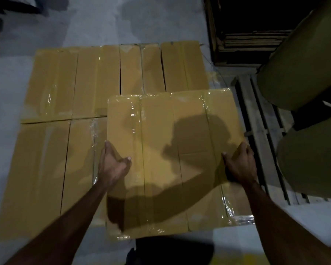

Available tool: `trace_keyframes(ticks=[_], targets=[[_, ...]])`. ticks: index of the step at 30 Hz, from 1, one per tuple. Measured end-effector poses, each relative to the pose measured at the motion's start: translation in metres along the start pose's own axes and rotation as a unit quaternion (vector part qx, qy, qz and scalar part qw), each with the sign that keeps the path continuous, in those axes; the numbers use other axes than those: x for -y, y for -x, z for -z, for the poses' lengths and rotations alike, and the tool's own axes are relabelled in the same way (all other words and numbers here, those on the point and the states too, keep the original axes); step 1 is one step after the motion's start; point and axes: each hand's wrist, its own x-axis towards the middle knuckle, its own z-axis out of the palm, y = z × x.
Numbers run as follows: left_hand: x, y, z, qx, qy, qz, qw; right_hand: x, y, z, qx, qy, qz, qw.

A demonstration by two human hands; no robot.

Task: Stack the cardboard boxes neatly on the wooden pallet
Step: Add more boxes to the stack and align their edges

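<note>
- step in hand: placing a second-layer bundle. a wide bundle of cardboard boxes (172, 161), wrapped in clear film, sat on top of the lower layer of boxes (52, 150), at the layer's near right corner.
- left hand (113, 165) held the bundle's left edge, thumb on the top face and fingers hooked over the side. right hand (241, 163) held the right edge the same way, thumb on top, fingers wrapped round the side. both clamped on the bundle, not loose.
- lower layer covered whatever carried it; no wood of that pallet showed under it, so couldn't confirm edges lined up w/ it. a bare slatted pallet (256, 131) lay just beside, to the right.
- bundle looked a bit skewed vs the seams below, and its near edge seemed to overhang the layer's near edge. judgement only, wide lens bends lines.
- next move prob called for: nudge or twist the bundle so sides run parallel w/ the layer below, push it flush to the corner, then let go.
- risk: slick film may let it slide; the overhang could tip it if released early.
</note>
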Motion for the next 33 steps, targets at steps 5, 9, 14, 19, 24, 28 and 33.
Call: trace_keyframes(ticks=[5, 9, 14, 19, 24, 28, 33], targets=[[0.025, 0.052, -0.009, 0.009, 0.014, 0.027, 0.999, -0.024, 0.031, 0.01, 0.037, -0.003, -0.01, 0.999], [0.046, 0.087, -0.013, 0.016, 0.028, 0.034, 0.999, -0.048, 0.056, 0.015, 0.054, -0.026, -0.007, 0.998], [0.052, 0.098, -0.016, 0.006, 0.026, 0.036, 0.999, -0.092, 0.048, 0.004, 0.072, -0.075, -0.02, 0.994], [0.055, 0.09, -0.022, -0.016, 0.052, 0.044, 0.998, -0.097, 0.041, 0.003, 0.087, -0.106, -0.004, 0.991], [0.052, 0.091, -0.015, 0.019, 0.072, 0.036, 0.997, -0.089, 0.048, 0.025, 0.118, -0.096, 0.037, 0.988], [0.05, 0.098, -0.001, 0.072, 0.095, 0.04, 0.992, -0.104, 0.055, 0.034, 0.152, -0.071, 0.019, 0.986], [0.043, 0.133, 0.017, 0.087, 0.071, 0.022, 0.993, -0.108, 0.114, 0.052, 0.159, -0.067, -0.029, 0.985]])
